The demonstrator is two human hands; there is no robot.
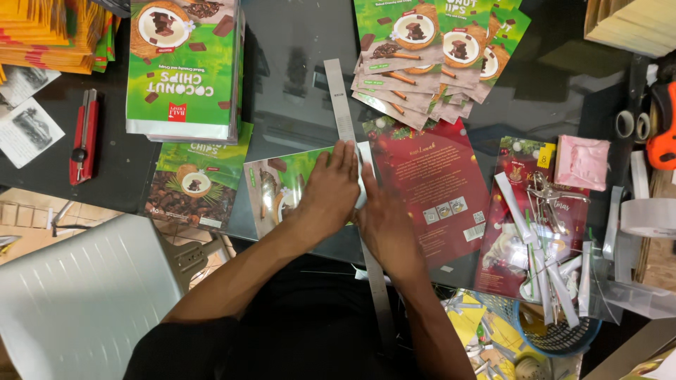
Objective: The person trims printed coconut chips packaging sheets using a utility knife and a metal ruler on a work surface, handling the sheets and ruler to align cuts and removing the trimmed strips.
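On the dark glass table [296, 63], we press the left hand [329, 191] flat, fingers together, on the green snack pouch [282, 188] beside the long steel ruler [343, 112]. The right hand [380, 218] lies on the ruler, its grip hidden from us. To do this well, we should hold the ruler firmly against slipping. The pouch lies flat at the table's near edge, glossy green with a coconut picture.
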